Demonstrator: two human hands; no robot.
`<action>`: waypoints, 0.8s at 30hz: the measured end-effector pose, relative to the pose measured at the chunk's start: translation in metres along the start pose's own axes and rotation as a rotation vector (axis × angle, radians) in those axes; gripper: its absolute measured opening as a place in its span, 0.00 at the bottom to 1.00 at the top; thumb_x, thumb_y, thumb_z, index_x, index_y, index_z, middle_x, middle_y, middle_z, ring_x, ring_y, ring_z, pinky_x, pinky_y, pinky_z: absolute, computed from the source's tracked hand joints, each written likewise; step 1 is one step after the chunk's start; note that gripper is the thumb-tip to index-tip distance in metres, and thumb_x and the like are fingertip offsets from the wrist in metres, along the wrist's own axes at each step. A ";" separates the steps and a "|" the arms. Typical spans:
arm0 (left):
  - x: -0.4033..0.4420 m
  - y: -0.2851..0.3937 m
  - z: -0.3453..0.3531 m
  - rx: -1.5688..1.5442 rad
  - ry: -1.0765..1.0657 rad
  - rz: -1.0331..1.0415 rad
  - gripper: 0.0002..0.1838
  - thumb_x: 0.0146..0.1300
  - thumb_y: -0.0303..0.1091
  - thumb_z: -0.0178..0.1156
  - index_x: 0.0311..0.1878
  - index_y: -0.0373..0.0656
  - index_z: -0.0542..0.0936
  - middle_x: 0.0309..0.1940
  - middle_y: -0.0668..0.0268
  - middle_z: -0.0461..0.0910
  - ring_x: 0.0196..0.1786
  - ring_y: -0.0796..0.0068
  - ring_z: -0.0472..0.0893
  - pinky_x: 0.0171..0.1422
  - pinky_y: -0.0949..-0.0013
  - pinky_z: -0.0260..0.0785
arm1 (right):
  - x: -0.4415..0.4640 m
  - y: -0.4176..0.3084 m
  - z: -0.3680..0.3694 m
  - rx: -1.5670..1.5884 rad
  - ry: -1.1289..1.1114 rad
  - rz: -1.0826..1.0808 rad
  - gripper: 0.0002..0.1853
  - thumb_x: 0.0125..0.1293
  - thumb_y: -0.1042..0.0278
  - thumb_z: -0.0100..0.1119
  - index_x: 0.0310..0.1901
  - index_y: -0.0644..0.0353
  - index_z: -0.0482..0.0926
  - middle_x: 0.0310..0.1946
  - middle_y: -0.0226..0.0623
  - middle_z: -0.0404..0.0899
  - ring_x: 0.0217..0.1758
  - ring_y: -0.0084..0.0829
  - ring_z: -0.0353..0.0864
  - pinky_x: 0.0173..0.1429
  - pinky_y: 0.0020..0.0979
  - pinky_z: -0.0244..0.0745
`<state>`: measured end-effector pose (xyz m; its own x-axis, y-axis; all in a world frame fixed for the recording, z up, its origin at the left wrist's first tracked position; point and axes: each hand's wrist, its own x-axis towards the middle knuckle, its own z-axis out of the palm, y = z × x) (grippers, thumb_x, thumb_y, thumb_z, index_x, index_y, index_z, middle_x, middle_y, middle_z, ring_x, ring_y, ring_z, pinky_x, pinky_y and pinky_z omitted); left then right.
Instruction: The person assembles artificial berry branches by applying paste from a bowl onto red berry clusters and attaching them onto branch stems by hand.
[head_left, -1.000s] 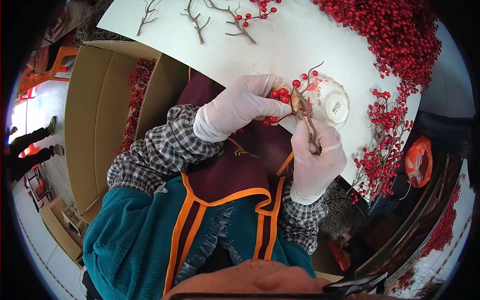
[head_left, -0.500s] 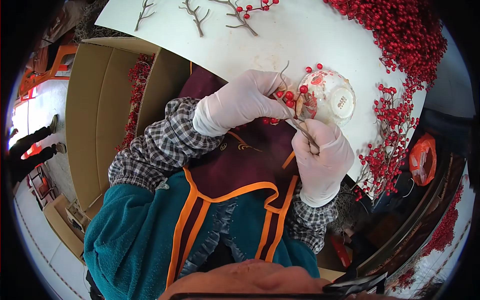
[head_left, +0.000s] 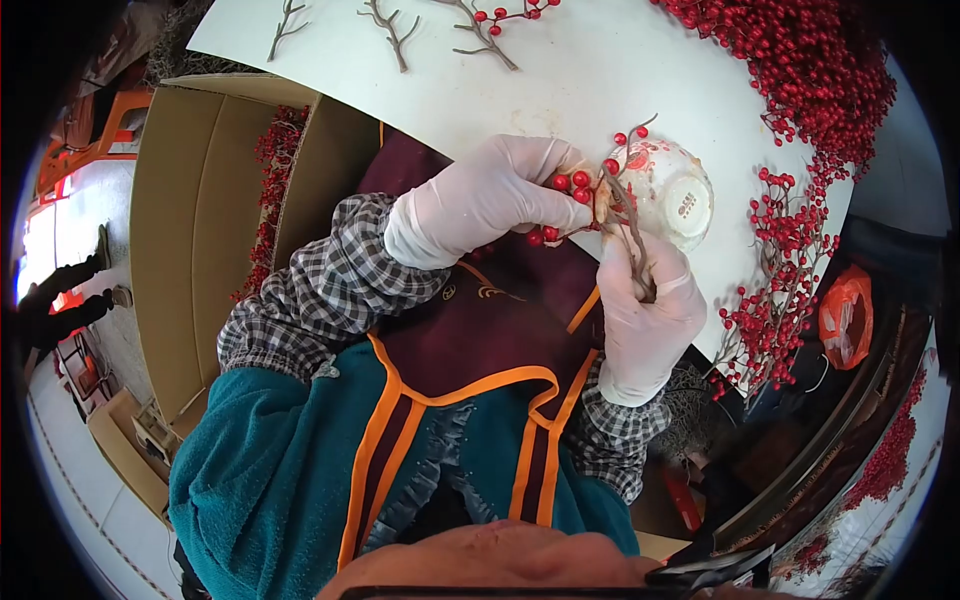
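My left hand (head_left: 495,205), in a white glove, pinches a sprig of red berries (head_left: 580,187). Its berries stick out past the fingertips, and a pale tan blob sits beside them. In my gloved right hand (head_left: 655,310) is a bare brown artificial branch (head_left: 628,215), gripped near its lower end and pointing up. The branch passes close by the berry sprig; whether they touch I cannot tell. Just behind both hands, a white bowl with red patterns (head_left: 655,160) lies with its foot ring towards me, and smears mark its surface.
On the white table (head_left: 560,90) lie more bare branches (head_left: 392,32), one beside a berry sprig. A large heap of red berry stems (head_left: 800,60) covers the right side. An open cardboard box (head_left: 180,240) with berry stems stands at left; an orange plastic bag (head_left: 845,318) is at right.
My right hand has turned the brown branch from slanting across the left fingers to nearly upright beside the bowl. My left hand keeps the berry sprig in almost the same spot.
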<state>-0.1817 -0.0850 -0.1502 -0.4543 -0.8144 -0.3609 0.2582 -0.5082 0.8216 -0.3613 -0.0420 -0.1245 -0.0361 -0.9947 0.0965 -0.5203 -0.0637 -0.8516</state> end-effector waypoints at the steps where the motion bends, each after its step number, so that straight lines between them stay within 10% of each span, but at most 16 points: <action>1: 0.000 0.000 -0.001 0.001 -0.003 0.000 0.04 0.63 0.24 0.60 0.40 0.37 0.78 0.30 0.68 0.79 0.28 0.83 0.74 0.33 0.79 0.66 | 0.000 0.002 0.001 0.054 0.009 0.015 0.07 0.56 0.81 0.66 0.36 0.62 0.82 0.20 0.21 0.66 0.21 0.12 0.59 0.26 0.17 0.56; 24: -0.001 0.003 0.004 -0.031 0.039 -0.012 0.07 0.63 0.25 0.60 0.44 0.36 0.78 0.31 0.68 0.79 0.28 0.83 0.73 0.33 0.79 0.65 | 0.000 0.005 0.007 -0.113 0.083 -0.172 0.11 0.48 0.83 0.65 0.32 0.57 0.80 0.17 0.26 0.64 0.17 0.21 0.62 0.23 0.23 0.60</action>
<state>-0.1838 -0.0849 -0.1459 -0.4242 -0.8182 -0.3881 0.2799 -0.5260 0.8031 -0.3582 -0.0428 -0.1326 -0.0062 -0.9594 0.2819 -0.6171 -0.2181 -0.7560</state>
